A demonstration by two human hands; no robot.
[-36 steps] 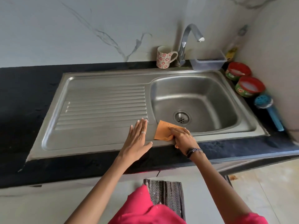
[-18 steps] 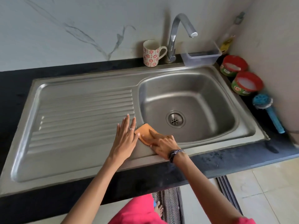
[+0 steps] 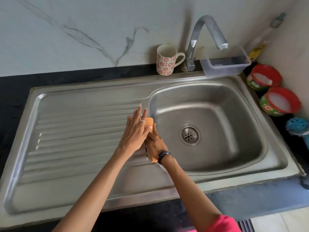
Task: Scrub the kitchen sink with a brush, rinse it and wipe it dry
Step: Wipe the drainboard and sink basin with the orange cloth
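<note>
The steel sink (image 3: pixel 100 91) has a ribbed drainboard on the left and a basin with a drain (image 3: pixel 189 134) on the right. An orange cloth (image 3: pixel 149 121) lies on the ridge between drainboard and basin. My right hand (image 3: pixel 156 143) presses flat on the cloth, fingers pointing away from me. My left hand (image 3: pixel 135 131) lies flat beside it and partly over its fingers, reaching onto the drainboard ribs. A blue brush (image 3: pixel 299 127) rests on the counter at the far right, away from both hands.
A curved tap (image 3: pixel 200 30) stands behind the basin with a patterned mug (image 3: pixel 166 60) to its left and a clear plastic box (image 3: pixel 225 64) to its right. Two red-rimmed tubs (image 3: pixel 280 102) sit by the right wall. Black counter surrounds the sink.
Both hands and the cloth moved from the sink's front rim up along the ridge between drainboard and basin. My left hand now overlaps the right.
</note>
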